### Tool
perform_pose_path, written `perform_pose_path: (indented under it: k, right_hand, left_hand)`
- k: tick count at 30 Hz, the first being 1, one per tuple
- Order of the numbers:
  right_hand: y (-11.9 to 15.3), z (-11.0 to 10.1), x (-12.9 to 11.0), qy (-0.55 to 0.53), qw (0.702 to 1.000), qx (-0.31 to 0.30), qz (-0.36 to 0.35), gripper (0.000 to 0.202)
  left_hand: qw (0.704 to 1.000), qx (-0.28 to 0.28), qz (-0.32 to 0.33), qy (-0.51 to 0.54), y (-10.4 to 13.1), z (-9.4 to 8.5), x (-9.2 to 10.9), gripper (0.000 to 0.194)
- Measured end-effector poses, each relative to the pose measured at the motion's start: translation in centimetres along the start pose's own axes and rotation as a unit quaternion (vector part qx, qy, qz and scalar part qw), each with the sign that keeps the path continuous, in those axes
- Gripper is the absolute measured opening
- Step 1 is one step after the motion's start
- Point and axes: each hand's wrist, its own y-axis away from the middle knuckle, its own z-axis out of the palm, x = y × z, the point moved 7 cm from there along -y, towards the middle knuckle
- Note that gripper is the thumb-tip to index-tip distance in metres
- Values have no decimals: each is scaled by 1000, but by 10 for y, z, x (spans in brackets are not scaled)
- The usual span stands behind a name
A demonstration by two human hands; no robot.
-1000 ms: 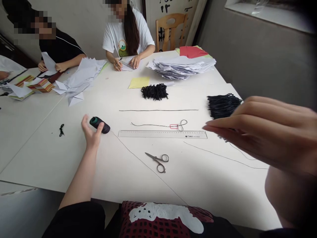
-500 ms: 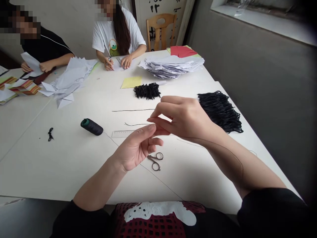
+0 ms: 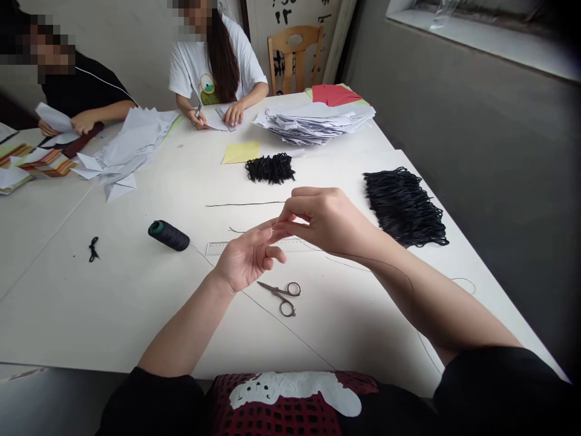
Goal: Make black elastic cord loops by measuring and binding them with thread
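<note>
My left hand [image 3: 247,257] is palm up, its thumb and fingertips meeting those of my right hand [image 3: 320,218] above a clear ruler [image 3: 218,248]. Both hands pinch at a thin dark thread [image 3: 385,261], which trails from my right hand over the forearm. Below the hands lie small metal scissors [image 3: 282,297] with the blades pointing left. To the left, a dark thread spool [image 3: 169,235] lies on its side, its thread running under my left hand toward the table's front edge. A cut black cord [image 3: 245,204] lies beyond the hands.
A bundle of black loops [image 3: 270,168] and a larger one [image 3: 403,206] lie on the white table [image 3: 113,315]. Farther back are a paper stack [image 3: 315,121], a yellow sheet [image 3: 241,152] and two people with papers. A small black knot [image 3: 93,249] sits left.
Both hands have shifted slightly left, and my right hand has lowered. The scissors' blades are now uncovered. The thread over my right forearm hangs lower.
</note>
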Motion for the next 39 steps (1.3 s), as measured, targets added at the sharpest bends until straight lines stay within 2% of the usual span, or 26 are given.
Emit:
perform_pose_path:
  k: [3, 5, 7, 9, 11, 13, 14, 16, 17, 18, 19, 21, 22, 23, 24, 26, 27, 28, 30, 32, 35, 39]
  right_hand:
    - [2, 10, 7, -17, 999, -22, 31, 10]
    - [4, 9, 11, -30, 998, -12, 49, 11]
    - [8, -3, 17, -35, 996, 30, 74, 12]
    - [17, -27, 29, -21, 988, 103, 112, 15]
    - [33, -62, 43, 18, 967, 202, 157, 18]
    - [54, -99, 55, 66, 935, 294, 186, 20]
    - [63, -116, 59, 79, 922, 329, 187, 20]
    - [78, -139, 64, 70, 910, 372, 171, 19]
    - [82, -144, 65, 60, 910, 378, 163, 18]
    - [82, -146, 65, 56, 913, 372, 160, 19]
    - [80, -142, 64, 61, 919, 353, 165, 19]
    - [69, -121, 58, 89, 938, 290, 168, 21]
    - [60, -105, 52, 101, 951, 249, 156, 21]
    - [51, -86, 44, 101, 965, 209, 124, 21]
    - [43, -65, 35, 92, 979, 165, 81, 20]
    - [32, -24, 18, 61, 995, 84, 3, 17]
    - [30, -7, 13, 47, 997, 53, -14, 16]
    - [29, 6, 10, 34, 999, 34, -21, 16]
    - [30, 22, 8, 17, 1000, 18, -13, 19]
    - [32, 28, 9, 4, 1000, 9, -4, 20]
    - [32, 25, 9, -18, 1000, -12, -8, 15]
    - [29, 6, 11, -31, 999, 19, -5, 10]
  left_hand:
    - [998, 40, -20, -35, -7, -6, -10, 5]
    - [995, 60, -39, -65, -12, -9, -16, 3]
    - [993, 58, -56, -89, -13, -12, -15, 7]
    - [989, 63, -64, -120, -5, -21, -4, 12]
    - [978, 112, -64, -164, 13, -45, 19, 20]
    - [955, 221, -20, -197, 43, -83, 58, 31]
    - [938, 286, 29, -192, 61, -104, 81, 35]
    - [909, 368, 115, -156, 97, -137, 118, 36]
    - [898, 386, 129, -168, 110, -147, 131, 34]
    - [884, 399, 112, -217, 119, -153, 139, 34]
    - [863, 406, 76, -291, 124, -153, 143, 37]
    - [791, 394, 8, -469, 122, -136, 141, 51]
    - [758, 360, -9, -544, 114, -119, 135, 61]
    - [731, 327, 3, -599, 103, -98, 127, 68]
    - [729, 275, 29, -626, 89, -75, 116, 72]
    - [793, 157, 79, -583, 60, -32, 86, 78]
    - [826, 87, 68, -553, 45, -15, 67, 80]
    - [850, 28, 47, -523, 33, -3, 48, 81]
    - [878, -44, 18, -475, 15, 8, 23, 71]
    - [891, -55, 6, -450, 4, 6, 12, 50]
    - [898, -14, 2, -440, 1, -8, 13, 22]
    - [889, 38, 9, -457, 6, -22, 27, 26]
